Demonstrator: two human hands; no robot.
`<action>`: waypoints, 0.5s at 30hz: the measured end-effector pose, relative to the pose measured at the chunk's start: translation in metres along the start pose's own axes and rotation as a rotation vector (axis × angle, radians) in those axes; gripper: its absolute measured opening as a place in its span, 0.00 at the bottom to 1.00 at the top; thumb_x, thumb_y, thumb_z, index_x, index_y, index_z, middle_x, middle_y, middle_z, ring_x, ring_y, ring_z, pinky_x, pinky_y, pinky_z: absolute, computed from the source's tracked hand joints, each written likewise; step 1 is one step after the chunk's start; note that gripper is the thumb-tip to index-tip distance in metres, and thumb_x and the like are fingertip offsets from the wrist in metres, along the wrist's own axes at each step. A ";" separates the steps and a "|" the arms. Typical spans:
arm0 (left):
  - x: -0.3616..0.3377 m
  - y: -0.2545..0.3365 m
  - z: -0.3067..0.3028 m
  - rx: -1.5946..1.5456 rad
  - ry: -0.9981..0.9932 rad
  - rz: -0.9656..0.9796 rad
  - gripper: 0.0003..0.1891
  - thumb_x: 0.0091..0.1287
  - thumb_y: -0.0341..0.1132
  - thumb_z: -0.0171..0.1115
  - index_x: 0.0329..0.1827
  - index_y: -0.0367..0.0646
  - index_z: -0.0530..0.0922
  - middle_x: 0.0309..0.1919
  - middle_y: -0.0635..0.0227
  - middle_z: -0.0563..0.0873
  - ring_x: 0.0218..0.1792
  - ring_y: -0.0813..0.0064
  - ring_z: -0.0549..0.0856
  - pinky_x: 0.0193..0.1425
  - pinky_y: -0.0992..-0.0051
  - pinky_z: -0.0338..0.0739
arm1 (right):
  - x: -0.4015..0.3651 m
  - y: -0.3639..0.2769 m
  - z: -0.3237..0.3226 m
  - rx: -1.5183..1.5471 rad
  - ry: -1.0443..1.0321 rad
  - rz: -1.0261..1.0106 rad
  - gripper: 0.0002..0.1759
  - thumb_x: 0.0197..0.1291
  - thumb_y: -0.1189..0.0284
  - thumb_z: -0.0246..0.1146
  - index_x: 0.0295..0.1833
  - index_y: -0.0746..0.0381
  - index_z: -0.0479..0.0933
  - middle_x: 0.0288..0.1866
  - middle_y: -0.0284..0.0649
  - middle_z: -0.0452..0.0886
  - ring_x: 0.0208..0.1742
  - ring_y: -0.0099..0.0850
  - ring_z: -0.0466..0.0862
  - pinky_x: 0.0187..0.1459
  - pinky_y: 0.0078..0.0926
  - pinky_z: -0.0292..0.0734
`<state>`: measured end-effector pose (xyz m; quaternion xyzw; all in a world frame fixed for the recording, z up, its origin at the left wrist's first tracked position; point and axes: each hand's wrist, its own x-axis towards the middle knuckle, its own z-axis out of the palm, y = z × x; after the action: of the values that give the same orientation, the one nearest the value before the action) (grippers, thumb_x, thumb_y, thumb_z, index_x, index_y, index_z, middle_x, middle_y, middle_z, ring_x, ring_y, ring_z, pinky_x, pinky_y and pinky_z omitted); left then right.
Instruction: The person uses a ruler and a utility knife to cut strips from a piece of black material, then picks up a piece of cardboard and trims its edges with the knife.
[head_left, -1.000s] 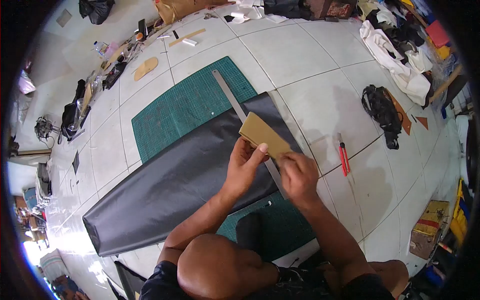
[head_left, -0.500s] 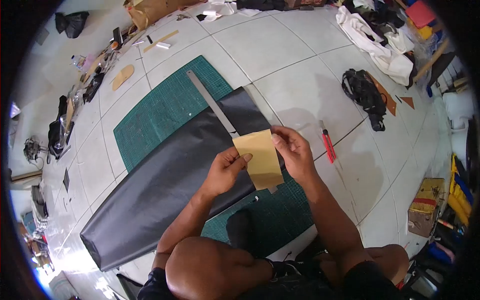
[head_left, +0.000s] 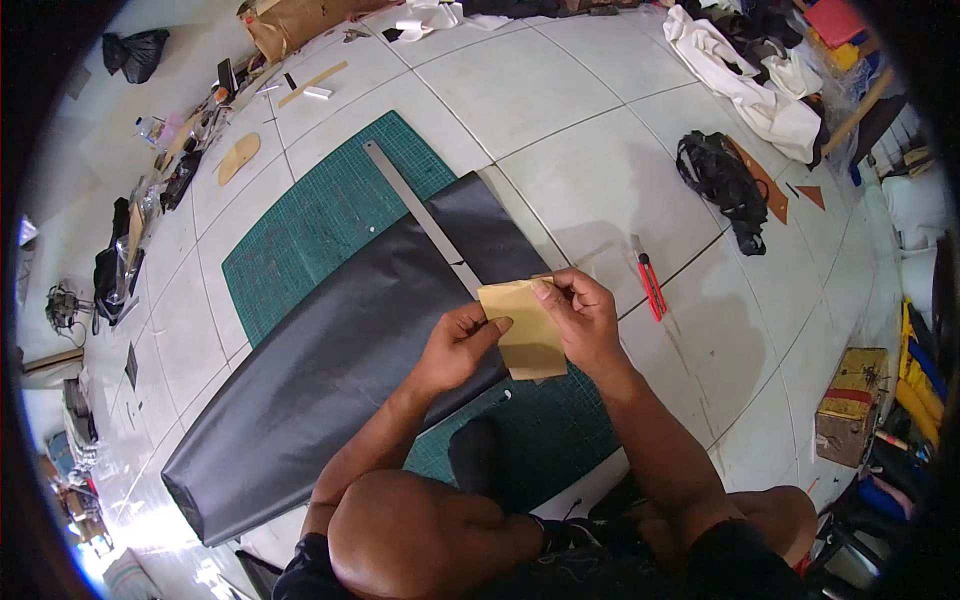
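Both my hands hold a tan rectangular piece of card or paper (head_left: pixel 530 345) up over the black sheet. My left hand (head_left: pixel 460 345) pinches its left edge, thumb on the near face. At the upper right corner, my right hand (head_left: pixel 580 315) grips it between thumb and fingers. Below lies a large folded black sheet (head_left: pixel 340 350), perhaps vinyl or leather, on a green cutting mat (head_left: pixel 310 220). A metal ruler (head_left: pixel 415 205) runs across sheet and mat, its near end hidden behind the card.
A red utility knife (head_left: pixel 650 285) lies on the tiles to the right. Farther off are a black bundle (head_left: pixel 725 190), brown scraps (head_left: pixel 768 185) and white cloth (head_left: pixel 740 85). A worn box (head_left: pixel 852 408) stands at the right, and a tan sole-shaped piece (head_left: pixel 239 159) lies at the left.
The card has moved slightly down and to the right, and its top edge now looks bent. My right fingers have shifted inward along that edge. The view has shifted slightly.
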<state>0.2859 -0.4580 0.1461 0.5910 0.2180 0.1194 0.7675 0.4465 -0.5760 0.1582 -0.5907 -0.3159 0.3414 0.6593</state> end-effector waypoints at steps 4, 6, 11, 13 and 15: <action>0.004 0.018 0.001 0.155 0.145 0.162 0.15 0.69 0.30 0.67 0.56 0.35 0.81 0.49 0.65 0.85 0.48 0.76 0.83 0.56 0.75 0.76 | -0.003 0.001 0.000 -0.082 -0.035 -0.073 0.08 0.69 0.71 0.65 0.44 0.66 0.81 0.38 0.35 0.82 0.39 0.20 0.80 0.42 0.20 0.76; 0.008 0.033 -0.002 0.342 0.114 0.279 0.14 0.67 0.29 0.69 0.53 0.36 0.83 0.46 0.63 0.86 0.46 0.74 0.85 0.52 0.75 0.78 | -0.006 0.001 -0.001 -0.173 -0.051 -0.149 0.07 0.68 0.73 0.66 0.44 0.66 0.81 0.39 0.36 0.82 0.39 0.22 0.81 0.41 0.21 0.77; 0.007 0.040 0.000 0.362 0.072 0.140 0.10 0.65 0.28 0.69 0.48 0.37 0.86 0.39 0.63 0.88 0.40 0.74 0.86 0.46 0.74 0.79 | -0.007 0.002 0.000 -0.214 -0.086 -0.233 0.07 0.66 0.76 0.67 0.44 0.68 0.80 0.38 0.40 0.81 0.39 0.26 0.83 0.41 0.23 0.78; 0.006 0.040 -0.001 0.434 0.081 0.159 0.09 0.65 0.27 0.69 0.47 0.37 0.86 0.38 0.63 0.88 0.39 0.74 0.86 0.45 0.74 0.79 | -0.004 0.000 -0.002 -0.242 -0.106 -0.247 0.07 0.65 0.75 0.67 0.43 0.68 0.80 0.38 0.40 0.82 0.38 0.25 0.83 0.39 0.24 0.78; 0.006 0.034 0.002 0.374 0.117 0.141 0.07 0.65 0.25 0.68 0.45 0.36 0.86 0.36 0.64 0.88 0.38 0.77 0.85 0.43 0.75 0.78 | -0.005 0.002 -0.001 -0.247 -0.106 -0.263 0.07 0.65 0.75 0.67 0.43 0.68 0.81 0.38 0.40 0.82 0.37 0.25 0.82 0.38 0.24 0.77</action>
<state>0.2944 -0.4480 0.1785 0.7290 0.2386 0.1644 0.6202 0.4438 -0.5806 0.1563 -0.6020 -0.4642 0.2413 0.6032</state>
